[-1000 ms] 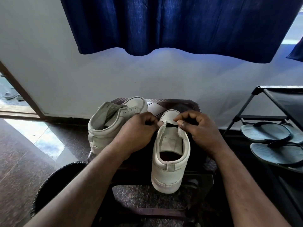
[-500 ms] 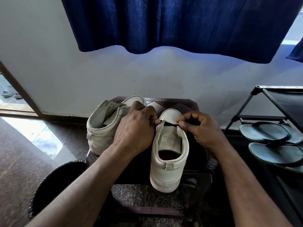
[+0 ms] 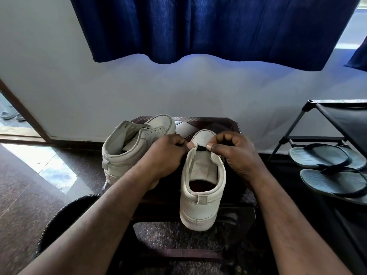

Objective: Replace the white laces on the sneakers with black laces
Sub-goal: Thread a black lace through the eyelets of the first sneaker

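Two white sneakers stand on a small dark stool (image 3: 208, 123). The right sneaker (image 3: 201, 203) points away from me, heel toward me, with no lace along most of its opening. A short stretch of black lace (image 3: 201, 148) crosses its front eyelets. My left hand (image 3: 164, 157) pinches the lace at the left eyelet row. My right hand (image 3: 232, 153) pinches it at the right row. The left sneaker (image 3: 127, 147) leans behind my left hand, its eyelets bare, and no lace shows on it.
A black shoe rack (image 3: 335, 120) stands at the right with grey flip-flops (image 3: 325, 157) on its shelf. A dark round basket (image 3: 65, 215) sits under my left forearm. A blue curtain (image 3: 214, 28) hangs on the white wall behind. A doorway opens at the far left.
My left hand has shifted from above the left sneaker toward the right sneaker's front. Both thumbs now sit closer together over the black lace.
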The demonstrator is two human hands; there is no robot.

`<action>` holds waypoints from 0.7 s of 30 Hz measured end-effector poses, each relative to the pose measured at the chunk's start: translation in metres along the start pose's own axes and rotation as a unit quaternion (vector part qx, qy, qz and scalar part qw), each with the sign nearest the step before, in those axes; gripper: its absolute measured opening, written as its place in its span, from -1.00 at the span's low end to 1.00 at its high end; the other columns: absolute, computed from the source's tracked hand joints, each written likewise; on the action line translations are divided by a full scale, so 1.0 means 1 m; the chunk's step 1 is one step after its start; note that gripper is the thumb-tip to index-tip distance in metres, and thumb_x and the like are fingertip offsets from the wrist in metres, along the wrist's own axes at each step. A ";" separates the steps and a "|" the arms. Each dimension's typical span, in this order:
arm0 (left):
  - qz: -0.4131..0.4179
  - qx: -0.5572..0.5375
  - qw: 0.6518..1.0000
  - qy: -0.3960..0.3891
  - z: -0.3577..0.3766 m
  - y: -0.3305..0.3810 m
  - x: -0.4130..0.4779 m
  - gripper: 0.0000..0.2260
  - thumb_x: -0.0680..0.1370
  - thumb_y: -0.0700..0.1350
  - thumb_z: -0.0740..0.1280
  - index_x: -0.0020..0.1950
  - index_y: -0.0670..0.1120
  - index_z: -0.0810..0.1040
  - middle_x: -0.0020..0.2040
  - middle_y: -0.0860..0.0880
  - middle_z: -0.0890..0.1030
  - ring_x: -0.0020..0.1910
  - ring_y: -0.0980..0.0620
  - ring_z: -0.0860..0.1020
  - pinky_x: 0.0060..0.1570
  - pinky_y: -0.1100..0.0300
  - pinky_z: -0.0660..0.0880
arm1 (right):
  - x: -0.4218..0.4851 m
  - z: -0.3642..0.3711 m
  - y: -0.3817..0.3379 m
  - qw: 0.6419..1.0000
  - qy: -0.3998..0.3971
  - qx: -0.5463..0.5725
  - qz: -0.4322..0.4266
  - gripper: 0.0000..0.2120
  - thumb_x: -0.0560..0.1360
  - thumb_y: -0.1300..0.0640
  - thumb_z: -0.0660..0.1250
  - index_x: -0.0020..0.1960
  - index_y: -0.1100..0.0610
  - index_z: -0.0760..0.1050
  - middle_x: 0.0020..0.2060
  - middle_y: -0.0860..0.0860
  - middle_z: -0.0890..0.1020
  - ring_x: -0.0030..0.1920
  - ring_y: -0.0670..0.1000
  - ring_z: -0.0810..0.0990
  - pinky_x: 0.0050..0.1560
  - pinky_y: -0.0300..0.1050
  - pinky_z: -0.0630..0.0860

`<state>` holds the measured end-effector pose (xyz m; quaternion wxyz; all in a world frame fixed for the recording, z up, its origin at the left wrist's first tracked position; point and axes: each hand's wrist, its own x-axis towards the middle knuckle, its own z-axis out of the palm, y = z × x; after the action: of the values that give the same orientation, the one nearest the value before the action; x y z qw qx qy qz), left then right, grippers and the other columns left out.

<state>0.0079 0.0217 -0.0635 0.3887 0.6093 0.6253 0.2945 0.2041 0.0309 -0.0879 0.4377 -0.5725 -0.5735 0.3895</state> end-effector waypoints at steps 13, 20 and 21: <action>0.079 0.120 0.989 0.027 -0.010 0.002 -0.001 -0.91 0.61 0.01 0.40 -0.08 0.06 0.62 -0.17 0.07 0.68 -0.13 0.09 0.61 -0.15 0.24 0.48 | 0.001 0.001 -0.001 0.999 -0.041 -0.003 -0.017 -0.90 0.33 0.00 0.56 -0.18 -0.03 0.73 -0.09 -0.02 0.69 -0.19 -0.11 0.63 -0.08 -0.13 0.51; 0.054 0.076 0.996 -0.003 -0.011 0.001 -0.002 -0.92 0.59 -0.10 0.41 -0.09 0.03 0.66 -0.14 0.07 0.71 -0.10 0.09 0.64 -0.10 0.23 0.52 | 0.001 0.005 -0.013 0.979 -0.005 -0.175 -0.107 -0.91 0.40 0.06 0.60 -0.21 -0.10 0.72 -0.15 -0.15 0.60 -0.13 -0.17 0.54 -0.13 -0.26 0.45; 0.060 0.089 0.994 0.000 -0.010 0.002 -0.003 -0.93 0.59 -0.11 0.40 -0.08 0.03 0.64 -0.14 0.05 0.70 -0.11 0.09 0.62 -0.15 0.27 0.48 | 0.001 0.005 -0.014 0.976 -0.010 -0.186 -0.116 -0.91 0.40 0.05 0.60 -0.21 -0.11 0.72 -0.15 -0.16 0.59 -0.13 -0.20 0.53 -0.16 -0.34 0.41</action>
<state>0.0008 0.0202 -0.0563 0.3144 0.6777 0.6117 0.2602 0.1949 0.0321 -0.0760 0.3603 -0.5699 -0.7023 0.2284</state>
